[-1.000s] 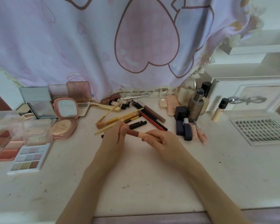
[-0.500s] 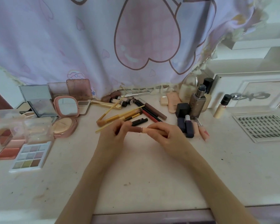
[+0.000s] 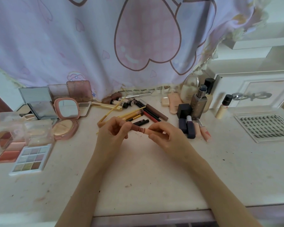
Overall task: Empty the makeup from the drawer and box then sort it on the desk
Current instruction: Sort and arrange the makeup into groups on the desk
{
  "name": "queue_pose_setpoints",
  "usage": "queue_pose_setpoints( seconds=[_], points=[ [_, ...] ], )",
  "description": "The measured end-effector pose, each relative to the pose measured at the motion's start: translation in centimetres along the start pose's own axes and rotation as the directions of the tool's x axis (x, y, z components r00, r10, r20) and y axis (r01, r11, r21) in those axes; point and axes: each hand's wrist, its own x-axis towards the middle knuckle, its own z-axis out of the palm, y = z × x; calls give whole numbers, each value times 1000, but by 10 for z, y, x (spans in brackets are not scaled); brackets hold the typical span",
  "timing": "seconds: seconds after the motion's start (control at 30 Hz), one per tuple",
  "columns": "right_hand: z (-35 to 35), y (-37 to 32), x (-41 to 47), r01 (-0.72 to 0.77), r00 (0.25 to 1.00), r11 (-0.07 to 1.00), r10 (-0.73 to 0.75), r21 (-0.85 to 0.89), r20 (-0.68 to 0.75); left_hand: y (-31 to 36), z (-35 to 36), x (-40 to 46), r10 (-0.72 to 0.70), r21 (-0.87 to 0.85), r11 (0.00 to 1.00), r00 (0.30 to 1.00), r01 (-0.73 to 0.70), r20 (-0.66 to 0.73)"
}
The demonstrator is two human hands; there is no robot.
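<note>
Now both hands hold one lip pencil (image 3: 138, 128) level above the table (image 3: 138, 169): left grip (image 3: 112, 132) curled round its dark cap end, right grip (image 3: 161, 134) pinching the pink barrel, likely to cap it before it joins the pencils (image 3: 147, 112) behind.

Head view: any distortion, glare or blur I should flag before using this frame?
Head view: wide-angle bend bows the desk edge and cabinet lines; soft, even daylight with faint shadows; the shelves at upper right look washed out; the compact mirror reflects pale light; both hands and the lip pencil are reasonably sharp, corners softer.
</note>
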Motion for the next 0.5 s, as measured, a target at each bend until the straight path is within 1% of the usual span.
queue_pose_setpoints(
  seconds=[0.07, 0.17, 0.3, 0.4, 0.47, 0.5],
  points=[
    [3, 1, 0, 31, 999, 995, -32, -93, -2, 0, 0, 0, 4, 29, 1000, 1000, -3, -29],
    [6, 3, 0, 65, 998, 980, -62, -187, 21, 1, 1, -1, 29, 60, 998, 997, -24, -73],
    [8, 4, -1, 96, 995, 972, -96, -215, 7, 3, 2, -2, 70, 73, 995, 991, -62, -111],
    [9, 5, -2, 96, 994, 976, -104, -195, -31, 5, 2, -2, 73, -15, 997, 994, -75, -79],
    [7, 7, -2, 99, 992, 978, -111, -182, -56, 4, 2, -2, 83, -73, 994, 996, -84, -11],
    [7, 7, -2, 97, 992, 979, -110, -178, -60, 3, 2, -2, 88, -68, 994, 996, -87, 22]
  ],
)
